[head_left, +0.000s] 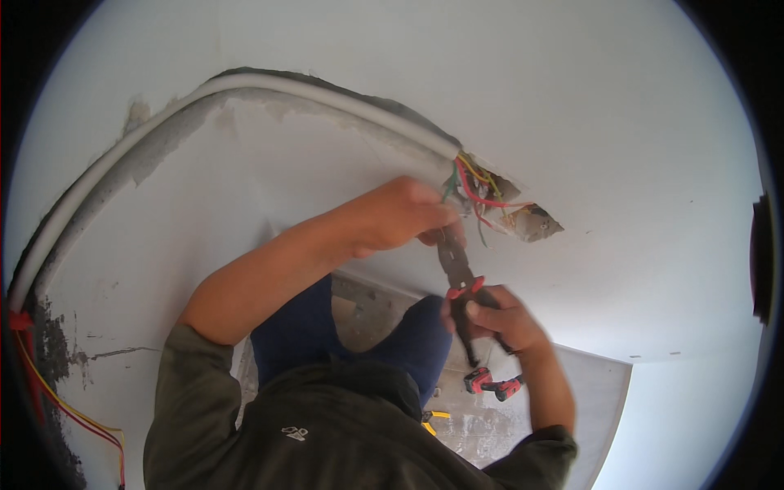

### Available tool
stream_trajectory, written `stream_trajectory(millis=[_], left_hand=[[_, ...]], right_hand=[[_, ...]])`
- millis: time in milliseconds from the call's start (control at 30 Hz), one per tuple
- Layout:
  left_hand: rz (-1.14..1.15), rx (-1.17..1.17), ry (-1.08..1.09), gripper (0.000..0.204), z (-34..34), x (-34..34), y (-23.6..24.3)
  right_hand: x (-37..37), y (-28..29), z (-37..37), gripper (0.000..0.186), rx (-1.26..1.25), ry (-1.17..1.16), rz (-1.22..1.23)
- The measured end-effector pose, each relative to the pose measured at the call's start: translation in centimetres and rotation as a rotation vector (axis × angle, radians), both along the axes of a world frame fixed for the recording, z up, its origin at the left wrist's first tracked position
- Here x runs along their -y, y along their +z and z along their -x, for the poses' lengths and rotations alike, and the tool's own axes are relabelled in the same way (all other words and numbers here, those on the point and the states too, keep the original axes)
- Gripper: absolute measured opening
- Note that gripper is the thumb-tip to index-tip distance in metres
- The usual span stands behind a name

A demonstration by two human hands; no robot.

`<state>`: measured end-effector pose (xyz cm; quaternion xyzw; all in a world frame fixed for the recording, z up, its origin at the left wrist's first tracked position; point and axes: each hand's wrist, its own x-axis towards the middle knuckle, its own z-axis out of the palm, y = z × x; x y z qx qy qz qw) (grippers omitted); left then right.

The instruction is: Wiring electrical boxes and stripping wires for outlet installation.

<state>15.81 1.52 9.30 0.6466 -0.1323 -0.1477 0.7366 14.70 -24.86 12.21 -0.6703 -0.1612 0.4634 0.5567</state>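
My right hand [508, 317] is closed around the black handles of wire strippers [454, 257], which have red parts near the pivot. Their jaws point up toward the wall opening, and the tip is partly hidden by my left fingers. My left hand [406, 214] is closed in a pinch at the jaws. A green wire [450, 180] runs down from the opening to these fingers; its end is hidden. Beside it, red wires [475, 194] and yellow-green wires [488, 177] hang loose out of the broken hole [535, 223].
A white conduit [327, 96] curves along a chased groove to the hole. More red and yellow wires [69, 408] hang at the lower left. Below lie a red-and-black power tool [492, 384] and a yellow-handled tool [437, 418] on the dusty floor [482, 429].
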Motion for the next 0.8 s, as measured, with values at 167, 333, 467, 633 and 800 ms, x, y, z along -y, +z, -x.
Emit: stream_trajectory(millis=[167, 333, 467, 633, 800], left_hand=[[0.102, 0.002, -0.018, 0.031, 0.3, 0.3, 0.5], [0.004, 0.032, 0.024, 0.031, 0.3, 0.2, 0.3], [-0.046, 0.116, 0.057, 0.031, 0.2, 0.2, 0.2], [-0.214, 0.169, 0.118, 0.030, 0.4, 0.4, 0.6], [-0.296, 0.194, 0.144, 0.030, 0.5, 0.3, 0.7]], right_hand=[[-4.0, -13.4, 5.4, 0.044, -1.039, -0.027, -1.140], [-4.3, -7.3, 5.1, 0.047, -0.496, -0.130, -0.568], [0.4, -3.2, 3.7, 0.049, 0.417, -0.038, 0.214], [0.0, 2.6, 3.6, 0.051, 1.214, 0.079, 0.695], [-0.8, 5.0, 3.6, 0.050, 1.252, 0.191, 0.865]])
